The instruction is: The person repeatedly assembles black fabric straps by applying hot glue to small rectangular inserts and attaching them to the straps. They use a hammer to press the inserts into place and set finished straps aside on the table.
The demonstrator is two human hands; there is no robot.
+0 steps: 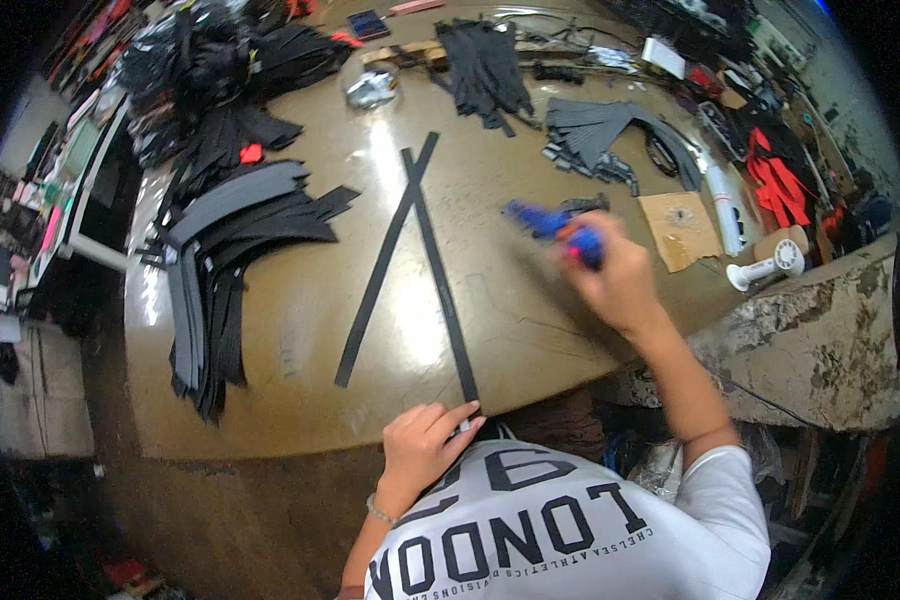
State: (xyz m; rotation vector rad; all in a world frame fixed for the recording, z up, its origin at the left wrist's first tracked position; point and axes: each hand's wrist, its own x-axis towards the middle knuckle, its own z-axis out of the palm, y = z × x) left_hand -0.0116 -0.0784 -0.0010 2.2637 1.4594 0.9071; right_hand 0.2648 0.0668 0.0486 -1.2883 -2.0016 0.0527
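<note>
Two long narrow black strips (410, 250) lie crossed on the shiny brown table (510, 300). My left hand (422, 445) rests at the table's near edge, its fingertips pressing the near end of one strip. My right hand (615, 280) is over the table to the right, closed around a blue tool with a red part (560, 230), whose nose points left toward the strips. The tool and hand are blurred.
A fanned pile of curved grey and black pieces (225, 250) lies at the left. More black strips (485, 65) and grey pieces (600, 130) sit at the back. A cardboard square (682, 230), a white tube (727, 210) and a white spool (770, 265) lie at the right.
</note>
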